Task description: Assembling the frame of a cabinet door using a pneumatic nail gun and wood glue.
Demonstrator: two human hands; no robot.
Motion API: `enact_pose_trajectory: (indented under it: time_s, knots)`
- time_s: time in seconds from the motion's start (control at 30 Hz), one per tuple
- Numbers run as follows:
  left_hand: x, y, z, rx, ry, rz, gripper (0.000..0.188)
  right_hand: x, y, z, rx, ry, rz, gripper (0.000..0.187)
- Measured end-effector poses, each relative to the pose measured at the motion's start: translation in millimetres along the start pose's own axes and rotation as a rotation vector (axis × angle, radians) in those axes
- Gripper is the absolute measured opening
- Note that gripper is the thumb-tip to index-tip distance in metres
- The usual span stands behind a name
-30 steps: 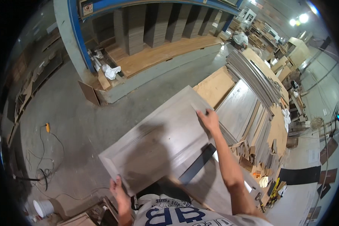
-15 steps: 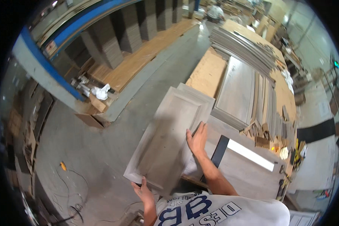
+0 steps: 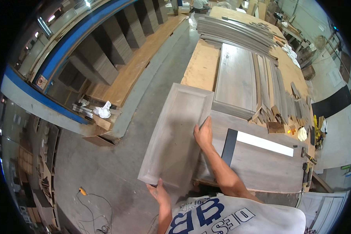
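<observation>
A grey-brown cabinet door [image 3: 173,134] with a raised frame and recessed panel is held tilted in front of me, past the left side of the workbench. My left hand [image 3: 159,192] grips its near lower edge, thumb on the face and the other fingers hidden beneath. Along the door's right edge lies my right hand [image 3: 203,134], closed on that edge, with part of its fingers out of sight. To the right, on a wood-grain board [image 3: 261,171], rest a black strip [image 3: 229,148] and a white strip [image 3: 265,144] that meet at a corner.
Stacked door panels [image 3: 236,78] and bundled grey strips [image 3: 238,31] cover much of the bench. Hammers [image 3: 308,156] lie by its right edge. At left stands a blue-edged rack [image 3: 46,101] with stacked boards. A cable with a yellow end [image 3: 82,191] lies on the floor.
My view has shifted, so the bench and rack sit differently in the picture. Both hands keep their hold on the cabinet door, which looks slightly more upright.
</observation>
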State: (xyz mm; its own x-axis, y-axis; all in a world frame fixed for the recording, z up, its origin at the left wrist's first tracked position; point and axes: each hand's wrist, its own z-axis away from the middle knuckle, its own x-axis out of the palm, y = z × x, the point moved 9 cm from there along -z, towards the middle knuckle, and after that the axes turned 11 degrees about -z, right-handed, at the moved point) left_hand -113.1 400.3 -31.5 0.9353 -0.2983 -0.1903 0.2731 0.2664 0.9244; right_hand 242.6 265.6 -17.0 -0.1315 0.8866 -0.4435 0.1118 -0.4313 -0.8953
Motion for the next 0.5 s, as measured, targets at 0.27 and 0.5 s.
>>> enact_pose_trajectory:
  time_s: [0.27,0.5]
  knots:
    - [3.7,-9.3,-7.3,0.025,0.05,0.067,0.057,-3.8,2.4,-2.4,0.089,0.111,-0.052,0.075]
    - [12.3,-16.9,-1.6,-0.098,0.003,0.132,0.063,4.8,28.3,-13.2,0.083,0.054,-0.099,0.076]
